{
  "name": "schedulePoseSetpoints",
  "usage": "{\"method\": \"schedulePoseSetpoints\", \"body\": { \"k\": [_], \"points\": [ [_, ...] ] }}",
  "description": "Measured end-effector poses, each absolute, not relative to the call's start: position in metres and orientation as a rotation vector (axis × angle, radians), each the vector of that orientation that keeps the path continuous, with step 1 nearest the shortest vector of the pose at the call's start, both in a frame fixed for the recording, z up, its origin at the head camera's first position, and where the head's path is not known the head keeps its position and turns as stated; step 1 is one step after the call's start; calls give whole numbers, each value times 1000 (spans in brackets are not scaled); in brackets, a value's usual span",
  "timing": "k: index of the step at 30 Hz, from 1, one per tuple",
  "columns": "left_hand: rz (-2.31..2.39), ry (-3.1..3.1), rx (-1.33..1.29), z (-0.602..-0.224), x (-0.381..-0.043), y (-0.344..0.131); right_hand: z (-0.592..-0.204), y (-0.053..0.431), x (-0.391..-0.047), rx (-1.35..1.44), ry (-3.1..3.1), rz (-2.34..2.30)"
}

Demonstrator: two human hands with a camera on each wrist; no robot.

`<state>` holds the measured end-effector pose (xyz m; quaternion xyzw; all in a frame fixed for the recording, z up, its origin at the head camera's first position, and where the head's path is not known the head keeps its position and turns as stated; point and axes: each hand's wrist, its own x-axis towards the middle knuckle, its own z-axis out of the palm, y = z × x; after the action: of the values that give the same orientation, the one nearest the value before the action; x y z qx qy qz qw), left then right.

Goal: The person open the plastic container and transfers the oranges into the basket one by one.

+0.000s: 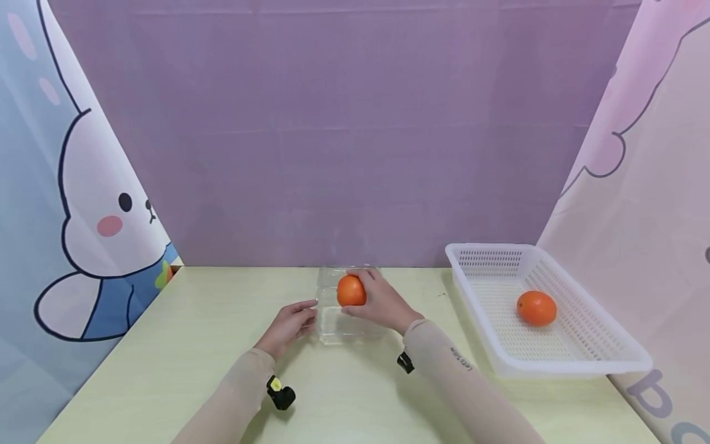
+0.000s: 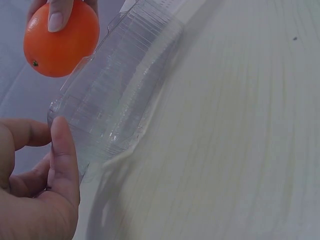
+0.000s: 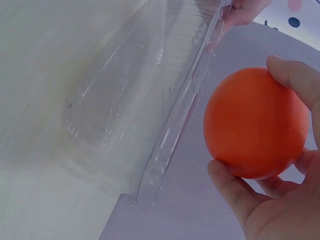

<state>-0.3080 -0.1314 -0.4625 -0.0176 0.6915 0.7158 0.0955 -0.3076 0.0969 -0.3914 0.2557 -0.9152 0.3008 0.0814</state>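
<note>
- Clear plastic container (image 1: 346, 311): outline faint against table (image 1: 222, 345) in head view; far end covered by orange (image 1: 352, 290) and right hand (image 1: 379, 302); compartments not discernible.
- Same container (image 2: 117, 95) in left wrist view: upper end cut by top edge.
- Left hand (image 2: 35, 185): cropped at left and bottom edges; fingertips hidden.
- Right hand (image 3: 280, 200) in right wrist view: cropped at right and bottom edges.
- Small dark device at each wrist (image 1: 280, 393): too small to identify.
- Lettering on right sleeve (image 1: 461, 359): illegible.
</note>
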Motion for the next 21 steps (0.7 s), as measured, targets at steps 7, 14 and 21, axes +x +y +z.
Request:
{"method": "schedulePoseSetpoints", "body": {
  "k": [7,14,21],
  "points": [
    [2130,2050,-56,-464,-309,-131,-388,102,-308,736,-2729,851],
    [2147,2035,-50,-465,-309,-131,-387,108,-310,706,-2730,837],
    [2135,2044,-37,-465,-308,-131,-380,116,-308,682,-2731,850]
  ]
}}
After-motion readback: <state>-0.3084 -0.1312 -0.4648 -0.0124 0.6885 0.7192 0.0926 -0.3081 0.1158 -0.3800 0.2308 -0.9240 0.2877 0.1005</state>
